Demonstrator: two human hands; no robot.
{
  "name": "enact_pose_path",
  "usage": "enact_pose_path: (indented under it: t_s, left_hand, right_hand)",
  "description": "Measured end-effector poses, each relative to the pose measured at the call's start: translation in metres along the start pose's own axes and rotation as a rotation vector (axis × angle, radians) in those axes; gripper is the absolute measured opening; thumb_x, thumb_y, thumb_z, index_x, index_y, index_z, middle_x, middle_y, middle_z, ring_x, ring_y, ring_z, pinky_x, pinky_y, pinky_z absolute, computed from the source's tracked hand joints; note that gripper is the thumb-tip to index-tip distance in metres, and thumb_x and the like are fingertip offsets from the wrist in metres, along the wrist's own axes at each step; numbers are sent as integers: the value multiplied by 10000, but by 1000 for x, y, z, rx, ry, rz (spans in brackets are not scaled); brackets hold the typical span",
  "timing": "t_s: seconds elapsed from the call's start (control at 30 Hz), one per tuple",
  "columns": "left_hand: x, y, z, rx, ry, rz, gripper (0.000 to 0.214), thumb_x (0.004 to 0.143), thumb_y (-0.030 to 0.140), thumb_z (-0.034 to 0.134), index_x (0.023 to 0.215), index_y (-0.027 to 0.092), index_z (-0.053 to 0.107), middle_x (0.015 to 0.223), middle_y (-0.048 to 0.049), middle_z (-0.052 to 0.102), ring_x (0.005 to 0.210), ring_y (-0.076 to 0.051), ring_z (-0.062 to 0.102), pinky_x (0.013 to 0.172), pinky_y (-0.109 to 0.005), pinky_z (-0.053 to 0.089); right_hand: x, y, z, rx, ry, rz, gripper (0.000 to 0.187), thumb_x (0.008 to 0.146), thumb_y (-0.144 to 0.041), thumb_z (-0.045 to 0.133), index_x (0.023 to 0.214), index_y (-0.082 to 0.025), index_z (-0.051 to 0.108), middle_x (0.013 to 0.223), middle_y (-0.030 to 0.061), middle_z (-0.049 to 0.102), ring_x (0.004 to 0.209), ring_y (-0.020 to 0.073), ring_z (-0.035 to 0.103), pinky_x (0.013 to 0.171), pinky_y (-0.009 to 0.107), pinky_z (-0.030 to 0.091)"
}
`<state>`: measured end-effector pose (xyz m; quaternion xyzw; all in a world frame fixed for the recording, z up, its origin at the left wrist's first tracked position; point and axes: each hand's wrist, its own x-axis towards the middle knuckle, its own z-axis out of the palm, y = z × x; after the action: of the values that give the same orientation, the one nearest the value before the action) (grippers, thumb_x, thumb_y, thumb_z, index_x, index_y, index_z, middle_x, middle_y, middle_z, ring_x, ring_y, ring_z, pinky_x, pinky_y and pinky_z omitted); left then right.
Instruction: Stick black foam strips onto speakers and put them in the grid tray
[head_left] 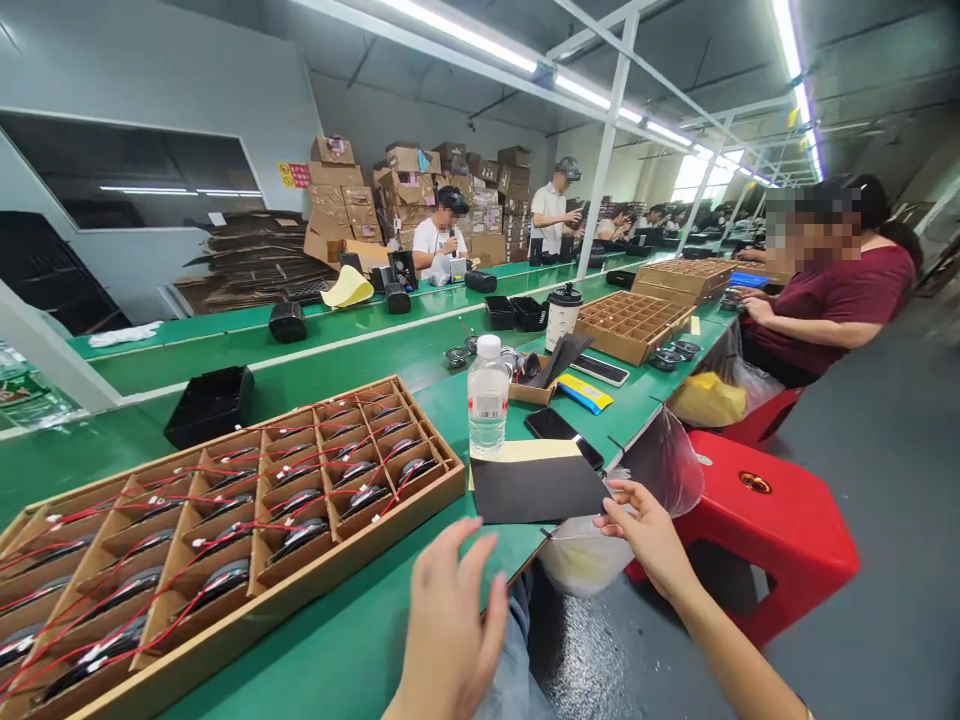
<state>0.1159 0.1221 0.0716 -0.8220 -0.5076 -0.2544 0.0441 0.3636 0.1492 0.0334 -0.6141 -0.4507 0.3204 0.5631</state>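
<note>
Loosely spread, the left hand (450, 625) hangs above the green workbench (337, 660), its fingers apart and gripping nothing. The right hand (646, 535) is half open, its fingertips (615, 490) at the right corner of a black sheet (536, 485); whether they pinch it or only touch it, I cannot tell. That sheet lies flat on the bench edge, a pale yellow strip (525, 451) showing along its far side.

Just beyond it stands a clear water bottle (488, 400), with a black phone (562, 437) close to its right. On the left, a cardboard divider tray (300, 580) holds black oval parts (300, 538) trailing red wires, one in each compartment. Below the right hand, a clear plastic bag (664, 462) hangs off the bench, beside a red stool (772, 530). Farther along sits a co-worker in a maroon shirt (832, 300).
</note>
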Motion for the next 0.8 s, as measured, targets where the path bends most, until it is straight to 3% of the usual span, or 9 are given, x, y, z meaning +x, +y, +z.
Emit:
enact_pose_path:
  t_s: [0.07, 0.13, 0.23, 0.3, 0.37, 0.43, 0.5, 0.6, 0.8]
  left_hand:
    - [13, 2, 14, 44, -158, 33, 458, 829, 346, 552, 1239, 164, 460, 1309, -141, 441, 1209, -302, 399, 962, -493, 392]
    - [25, 5, 27, 76, -284, 33, 544, 795, 385, 583, 1253, 116, 461, 1328, -186, 412, 1243, -351, 342, 979, -498, 376]
    - [38, 9, 39, 88, -376, 17, 664, 781, 467, 567, 1281, 56, 416, 1351, -240, 332, 1255, -368, 304, 992, -495, 356]
    - [41, 11, 40, 94, -418, 16, 742, 766, 518, 559, 1303, 42, 374, 1364, -259, 281, 1268, -372, 266, 1005, -497, 331]
    - [43, 10, 38, 98, -445, 21, 776, 754, 557, 546, 1317, 57, 355, 1377, -255, 253, 1279, -373, 235, 1013, -498, 313]
    - [44, 8, 35, 93, -457, 32, 775, 762, 590, 507, 1325, 83, 350, 1388, -236, 248, 1288, -360, 221, 1022, -482, 306]
    - [45, 4, 33, 79, -461, 45, 774, 769, 626, 456, 1329, 103, 349, 1395, -220, 246, 1295, -342, 214, 1029, -462, 304]
    - [46, -2, 34, 45, -463, 58, 786, 768, 665, 404, 1332, 121, 346, 1398, -213, 244, 1299, -326, 209, 1033, -444, 300]
    - [51, -1, 36, -15, -434, 54, 771, 780, 631, 433, 1325, 91, 352, 1390, -223, 255, 1297, -330, 213, 1032, -462, 296]
  right_hand:
    - [8, -3, -4, -154, 12, -65, 369, 609, -474, 595, 848, -194, 599, 737, 46, 534, 681, 286, 616, 667, 524, 509]
    - [19, -13, -2, -243, 68, -111, 311, 565, -423, 630, 781, -200, 638, 868, 106, 557, 912, 375, 549, 836, 619, 387]
    - [39, -42, 25, -326, 111, -247, 391, 604, -390, 646, 959, -225, 625, 1183, 121, 471, 1180, 367, 357, 1015, 574, 209]
    - [54, -65, 59, -314, -57, -433, 663, 605, -344, 685, 1215, -209, 461, 1292, 112, 408, 1238, 301, 316, 1054, 478, 215]
    - [70, -83, 96, -257, -269, -435, 900, 527, -298, 763, 1302, -199, 316, 1322, 113, 385, 1236, 281, 338, 1028, 429, 281]
    - [84, -94, 125, -229, -327, -418, 834, 517, -273, 773, 1240, -209, 360, 1171, 77, 530, 1085, 249, 503, 926, 382, 400]
    - [94, -99, 141, -216, -305, -391, 711, 542, -287, 761, 1154, -202, 409, 1035, 57, 595, 949, 236, 575, 839, 376, 447]
    - [97, -96, 145, -203, -278, -376, 649, 562, -317, 753, 1102, -184, 418, 1004, 75, 603, 909, 248, 585, 797, 392, 454]
    - [88, -87, 137, -185, -411, -452, 717, 551, -270, 769, 1171, -223, 413, 1011, 37, 610, 924, 232, 586, 821, 370, 454]
